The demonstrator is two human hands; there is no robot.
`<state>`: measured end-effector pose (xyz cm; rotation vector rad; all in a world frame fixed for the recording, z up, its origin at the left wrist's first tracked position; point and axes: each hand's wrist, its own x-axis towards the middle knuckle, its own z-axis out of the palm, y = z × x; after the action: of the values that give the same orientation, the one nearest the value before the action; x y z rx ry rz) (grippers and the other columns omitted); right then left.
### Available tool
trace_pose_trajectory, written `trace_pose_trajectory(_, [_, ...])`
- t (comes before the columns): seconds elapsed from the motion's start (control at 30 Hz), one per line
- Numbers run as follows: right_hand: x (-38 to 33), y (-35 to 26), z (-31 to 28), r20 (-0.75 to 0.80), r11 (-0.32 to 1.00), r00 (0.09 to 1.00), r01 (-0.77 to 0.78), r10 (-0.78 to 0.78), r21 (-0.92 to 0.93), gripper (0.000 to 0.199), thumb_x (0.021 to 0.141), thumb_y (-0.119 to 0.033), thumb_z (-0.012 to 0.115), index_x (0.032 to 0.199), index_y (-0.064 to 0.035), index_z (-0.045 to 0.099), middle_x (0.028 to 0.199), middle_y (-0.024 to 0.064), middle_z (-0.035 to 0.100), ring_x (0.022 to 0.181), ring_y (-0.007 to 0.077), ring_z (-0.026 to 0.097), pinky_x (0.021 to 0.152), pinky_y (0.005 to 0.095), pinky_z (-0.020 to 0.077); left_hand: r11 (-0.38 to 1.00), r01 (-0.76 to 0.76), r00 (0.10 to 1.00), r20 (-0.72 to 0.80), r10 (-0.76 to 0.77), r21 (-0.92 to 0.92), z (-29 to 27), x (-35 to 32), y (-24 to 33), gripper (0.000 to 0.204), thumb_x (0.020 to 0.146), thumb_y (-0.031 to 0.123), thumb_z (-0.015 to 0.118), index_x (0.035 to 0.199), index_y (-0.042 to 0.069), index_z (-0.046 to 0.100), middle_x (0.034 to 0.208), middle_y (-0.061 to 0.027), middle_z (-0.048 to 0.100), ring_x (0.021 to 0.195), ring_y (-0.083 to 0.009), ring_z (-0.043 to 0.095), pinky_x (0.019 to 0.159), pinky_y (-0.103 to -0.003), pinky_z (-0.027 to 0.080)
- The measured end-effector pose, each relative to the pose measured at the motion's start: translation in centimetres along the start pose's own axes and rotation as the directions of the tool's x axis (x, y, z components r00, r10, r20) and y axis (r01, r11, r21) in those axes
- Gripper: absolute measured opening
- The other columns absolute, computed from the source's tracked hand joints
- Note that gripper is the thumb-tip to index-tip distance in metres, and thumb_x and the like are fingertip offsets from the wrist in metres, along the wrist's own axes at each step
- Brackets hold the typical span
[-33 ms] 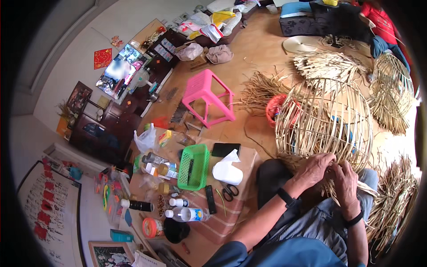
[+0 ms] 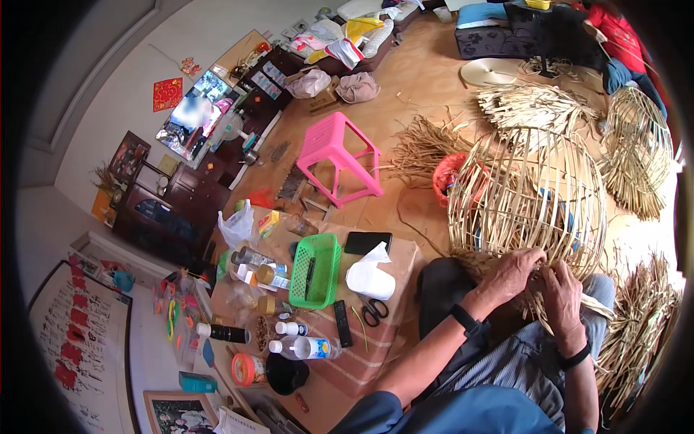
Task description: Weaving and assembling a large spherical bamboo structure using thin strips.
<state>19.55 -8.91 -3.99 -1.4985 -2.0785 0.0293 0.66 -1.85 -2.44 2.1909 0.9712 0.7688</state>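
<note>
One head-worn fisheye view, steeply downward and close over the lap, floor (image 2: 426,79) curving toward the rim.

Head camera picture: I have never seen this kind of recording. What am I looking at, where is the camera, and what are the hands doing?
The camera sits on a person's head and looks down through a fisheye lens, so straight edges bend. No machine is here, only two bare hands. The left hand and the right hand, each with a dark wristband, grip the lower rim of a round openwork bamboo frame resting by the person's lap. To the left a low table carries a green plastic basket, scissors, bottles and a phone. A pink stool stands on the floor beyond it.
</note>
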Motion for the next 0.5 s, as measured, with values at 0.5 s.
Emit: trace_pose_trajectory(0.5, [-4.1,-4.7,-1.1,0.085,0.966,0.963,-0.258,0.258,-0.011,0.052,0.078,-0.019,0.089,0.116,-0.0036,0.058,0.104,0.0166,0.062,0.105,0.0402,0.065,0.086,0.0499,0.0532,0.996,-0.015,0.996,0.082,0.023,-0.093,-0.1,0.6,-1.3,0.020,0.097,-0.002,0.065,0.117,0.003,0.065,0.107,-0.0197,0.075,0.104,-0.0426,0.073,0.088,-0.049,0.057])
